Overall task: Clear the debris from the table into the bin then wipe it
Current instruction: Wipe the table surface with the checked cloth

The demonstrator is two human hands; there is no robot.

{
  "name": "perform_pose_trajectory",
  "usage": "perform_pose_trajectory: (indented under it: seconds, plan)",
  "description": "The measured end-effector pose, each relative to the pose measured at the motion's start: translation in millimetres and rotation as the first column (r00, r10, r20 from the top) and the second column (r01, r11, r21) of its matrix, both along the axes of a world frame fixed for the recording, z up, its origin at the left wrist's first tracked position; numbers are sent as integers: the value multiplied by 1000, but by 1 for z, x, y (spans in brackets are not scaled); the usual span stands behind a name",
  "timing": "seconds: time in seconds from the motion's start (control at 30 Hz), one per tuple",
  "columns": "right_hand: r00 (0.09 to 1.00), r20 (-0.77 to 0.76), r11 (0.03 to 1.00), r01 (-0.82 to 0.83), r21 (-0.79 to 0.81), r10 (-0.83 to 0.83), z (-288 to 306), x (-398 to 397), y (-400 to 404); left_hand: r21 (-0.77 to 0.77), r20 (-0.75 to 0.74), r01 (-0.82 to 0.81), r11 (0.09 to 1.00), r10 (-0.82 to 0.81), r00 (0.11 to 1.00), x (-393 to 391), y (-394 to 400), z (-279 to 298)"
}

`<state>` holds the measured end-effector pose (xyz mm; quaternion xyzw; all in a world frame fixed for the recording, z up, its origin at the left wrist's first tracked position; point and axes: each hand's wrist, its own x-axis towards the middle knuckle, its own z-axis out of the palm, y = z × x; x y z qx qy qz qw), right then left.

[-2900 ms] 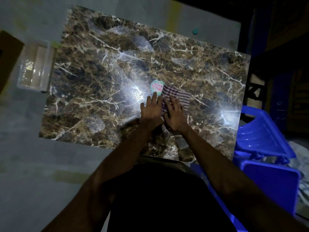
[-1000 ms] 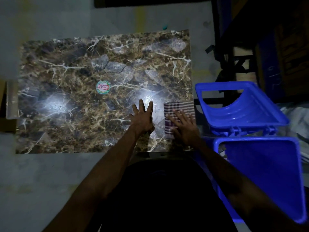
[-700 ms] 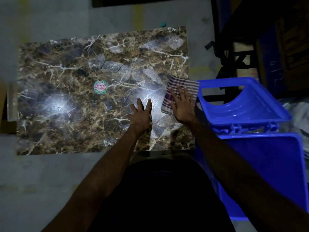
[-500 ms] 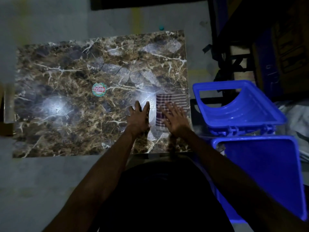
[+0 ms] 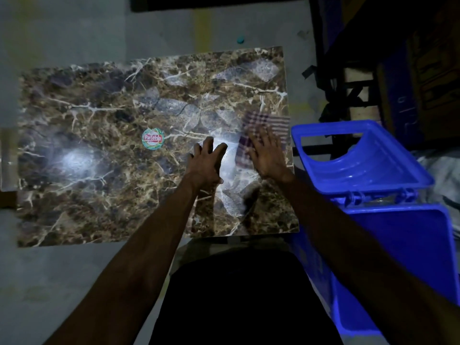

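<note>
**Two flat hands, one cloth, one bin at the table's right edge**

One table [image 5: 99,195] with a brown marbled top fills the middle of the view. Two hands work on it. The right hand [image 5: 267,155] lies flat, fingers straight and slightly spread, pressing down on the single striped cloth [image 5: 268,120], which sits near the table's right edge; the cloth is blurred. The left hand [image 5: 206,160] rests just beside it, palm down on the bare top, fingers straight and a little splayed, grasping nothing. The two hands are near each other but apart.

One round sticker [image 5: 153,138] with red lettering is stuck to the tabletop, left of the left hand. No loose debris shows on the surface.

One blue bin [image 5: 410,257] stands on the floor against the table's right side, its hinged lid [image 5: 361,158] thrown open. One small teal object [image 5: 240,40] lies on the floor beyond the far edge of the table; what it is cannot be told.
</note>
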<state>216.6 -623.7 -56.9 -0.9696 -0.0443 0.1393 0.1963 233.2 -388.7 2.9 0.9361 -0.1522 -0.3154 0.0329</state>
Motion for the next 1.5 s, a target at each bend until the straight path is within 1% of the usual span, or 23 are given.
perform_pose_trajectory:
  seconds: [0.1, 0.17, 0.23, 0.3, 0.4, 0.47, 0.53, 0.6, 0.63, 0.7, 0.77, 0.83, 0.9, 1.0, 1.07, 1.13, 1.23, 1.3, 1.4, 1.5]
  plan:
    - [992, -14, 992, -122, 12, 122, -1, -34, -8, 7, -13, -43, 999, 43, 999, 16, 6, 0]
    - [990, -29, 991, -135, -14, 134, -3, -46, -31, 23, -36, -121, 992, 121, 992, 24, 15, -3]
    - [995, -54, 997, -81, -19, 80, -3, -39, -54, 14, -67, -195, 981, 195, 978, 29, 23, -5]
    - [999, -46, 1000, 13, -16, -13, -6, -18, -64, -2, -92, -225, 974, 224, 970, 29, 25, -6]
    - [985, -29, 985, 167, -33, -168, -7, 28, -47, -17, -83, -225, 974, 223, 971, 28, 21, -7]
    - [981, -20, 981, 192, -32, -192, -6, 50, -24, -19, -72, -220, 975, 218, 973, 28, 21, -9]
    - [991, -15, 991, 135, -1, -135, -4, 54, -1, -10, -81, -214, 977, 212, 974, 30, 23, -10]
    - [999, -45, 999, 11, 32, -10, -1, 35, 15, -18, -106, -219, 976, 216, 971, 31, 23, -11]
    - [997, -54, 998, -52, 38, 54, -1, 22, 17, -23, -107, -224, 974, 220, 970, 31, 23, -12]
    - [991, -69, 992, -115, 57, 119, 2, -4, 6, -23, -109, -233, 972, 229, 967, 31, 22, -11]
    - [989, -76, 992, -120, 47, 123, 2, -23, -20, -29, -105, -227, 974, 223, 969, 31, 23, -11]
    - [995, -77, 997, -68, 26, 69, 2, -25, -48, -32, -96, -222, 974, 218, 971, 31, 23, -12]
    - [999, -44, 1000, 14, 22, -13, -3, -4, -64, -20, -92, -225, 974, 222, 971, 31, 23, -15]
    - [993, -16, 993, 119, 14, -118, -7, 45, -45, -2, -60, -220, 975, 220, 974, 28, 23, -14]
    - [996, -4, 995, 92, 24, -92, -3, 67, -15, -2, -40, -227, 974, 227, 973, 23, 24, -13]
    - [1000, -19, 999, -16, 44, 17, 1, 68, 13, -17, -46, -259, 966, 258, 965, 14, 28, -15]
    - [974, -22, 974, -223, 37, 224, 1, 30, 30, -53, 6, -209, 976, 210, 978, 3, 44, -22]
    - [956, -18, 956, -290, 50, 291, 2, 6, 17, -82, 14, -183, 980, 184, 983, 3, 60, -20]
    - [967, -14, 968, -253, 12, 253, 1, -8, -19, -76, 82, -208, 975, 214, 973, 6, 86, -12]
    - [992, -12, 991, -126, -45, 126, -2, 16, -36, -67, 102, -273, 960, 278, 955, 11, 112, -11]
